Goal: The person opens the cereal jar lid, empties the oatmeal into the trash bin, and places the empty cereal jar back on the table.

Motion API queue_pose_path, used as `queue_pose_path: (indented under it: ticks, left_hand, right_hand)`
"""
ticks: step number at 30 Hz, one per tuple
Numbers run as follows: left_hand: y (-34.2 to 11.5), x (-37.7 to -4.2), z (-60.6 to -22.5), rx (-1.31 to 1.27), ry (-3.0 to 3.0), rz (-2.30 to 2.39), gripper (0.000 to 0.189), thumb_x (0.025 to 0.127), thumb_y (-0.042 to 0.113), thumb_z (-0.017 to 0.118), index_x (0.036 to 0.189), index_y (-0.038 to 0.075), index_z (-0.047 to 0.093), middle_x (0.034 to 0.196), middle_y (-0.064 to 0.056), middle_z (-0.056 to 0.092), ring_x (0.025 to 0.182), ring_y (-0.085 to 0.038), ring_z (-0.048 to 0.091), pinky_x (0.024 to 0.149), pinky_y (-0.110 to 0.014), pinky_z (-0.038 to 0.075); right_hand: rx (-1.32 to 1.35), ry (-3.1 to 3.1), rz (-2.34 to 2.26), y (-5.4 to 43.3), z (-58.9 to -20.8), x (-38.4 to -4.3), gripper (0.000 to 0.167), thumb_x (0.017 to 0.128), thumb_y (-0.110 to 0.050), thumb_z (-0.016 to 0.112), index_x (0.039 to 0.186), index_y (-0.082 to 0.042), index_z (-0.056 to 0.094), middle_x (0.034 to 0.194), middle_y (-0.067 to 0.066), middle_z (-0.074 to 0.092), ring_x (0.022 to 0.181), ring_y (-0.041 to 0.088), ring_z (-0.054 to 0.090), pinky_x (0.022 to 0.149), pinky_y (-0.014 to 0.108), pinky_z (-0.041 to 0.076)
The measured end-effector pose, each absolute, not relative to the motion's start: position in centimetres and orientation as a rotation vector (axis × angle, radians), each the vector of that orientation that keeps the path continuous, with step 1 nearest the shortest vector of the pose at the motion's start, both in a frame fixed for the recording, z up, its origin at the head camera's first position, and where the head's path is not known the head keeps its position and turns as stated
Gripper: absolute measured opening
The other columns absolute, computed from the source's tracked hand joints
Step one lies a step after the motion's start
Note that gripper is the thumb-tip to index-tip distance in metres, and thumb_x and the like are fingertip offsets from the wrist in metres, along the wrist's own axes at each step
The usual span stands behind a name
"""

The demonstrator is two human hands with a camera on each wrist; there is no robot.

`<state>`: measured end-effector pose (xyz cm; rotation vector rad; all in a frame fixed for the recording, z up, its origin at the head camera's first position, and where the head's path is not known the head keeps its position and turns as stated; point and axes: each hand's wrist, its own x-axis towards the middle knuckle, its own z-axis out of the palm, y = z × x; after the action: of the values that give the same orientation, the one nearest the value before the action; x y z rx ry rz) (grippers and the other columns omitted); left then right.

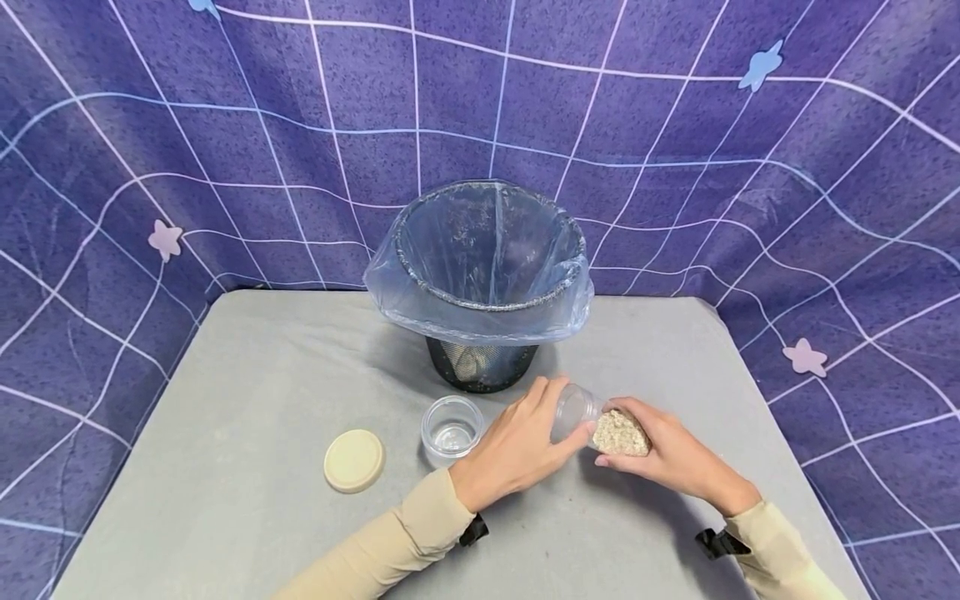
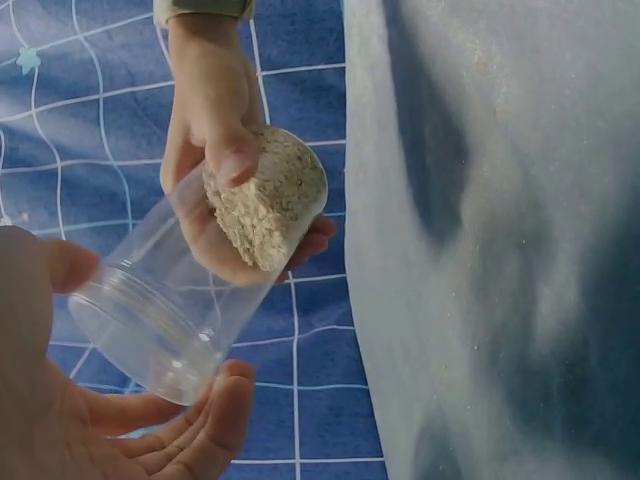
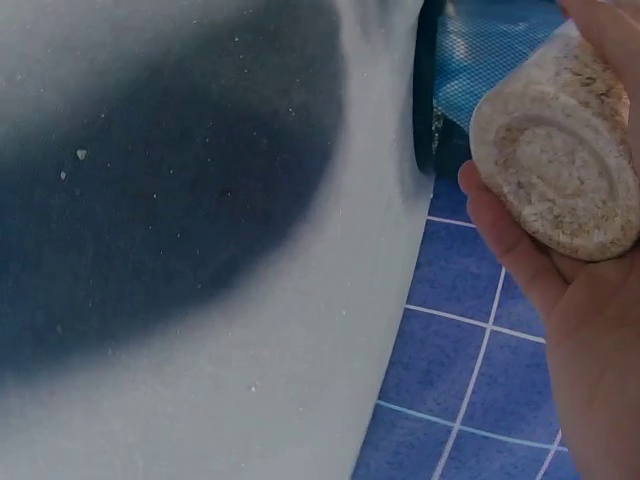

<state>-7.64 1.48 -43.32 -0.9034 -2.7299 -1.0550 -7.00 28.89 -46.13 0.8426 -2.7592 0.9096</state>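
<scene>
A clear plastic jar is tipped on its side between the two hands, above the table. Pale beige flakes lie heaped at its base end, while the threaded mouth end is see-through. My right hand holds the base end, its thumb over the side and fingers beneath, as the left wrist view shows. Around the mouth end curl the thumb and fingers of my left hand. The right wrist view shows the jar's round bottom, flakes pressed behind it.
Behind the hands stands a black mesh wastebasket lined with a blue plastic bag. A second clear jar, lidless, is beside my left wrist. Farther left lies a round cream lid. Purple grid-patterned cloth surrounds the grey-covered table.
</scene>
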Motion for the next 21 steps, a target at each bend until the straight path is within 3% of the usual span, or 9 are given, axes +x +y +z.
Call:
queue_pose_path:
  ticks: [7, 12, 21]
  left_hand:
    - [1.34, -7.86, -43.28, -0.947, -2.684, -1.067, 0.056, 0.106, 0.056, 0.056, 0.142, 0.013, 0.054, 0.121, 0.000, 0.060, 0.092, -0.016, 0.067, 0.083, -0.035, 0.060]
    - [1.37, -7.90, -43.27, -0.953, -2.674, -1.032, 0.053, 0.106, 0.056, 0.055, 0.137, 0.013, 0.055, 0.119, 0.001, 0.062, 0.095, -0.017, 0.067, 0.084, -0.035, 0.060]
    - [2.02, -7.80, -43.46, -0.892, -2.586, -0.913, 0.043, 0.101, 0.055, 0.059, 0.117, 0.014, 0.056, 0.090, 0.002, 0.065, 0.068, -0.020, 0.064, 0.059, -0.034, 0.055]
  right_hand:
    - [0.836, -2.785, 0.796, 28.72, -45.70, -6.58, 0.071, 0.080, -0.050, 0.093, 0.136, -0.018, 0.065, 0.115, -0.007, 0.074, 0.084, 0.002, 0.065, 0.067, 0.029, 0.058]
    - [0.906, -2.773, 0.929, 28.56, -45.93, -6.70, 0.070, 0.081, -0.044, 0.095, 0.137, -0.019, 0.062, 0.119, -0.009, 0.071, 0.093, 0.004, 0.068, 0.077, 0.030, 0.061]
    - [0.975, -2.710, 0.991, 28.63, -46.09, -6.81, 0.065, 0.080, -0.025, 0.096, 0.136, -0.021, 0.062, 0.116, -0.012, 0.070, 0.094, 0.005, 0.069, 0.078, 0.030, 0.062]
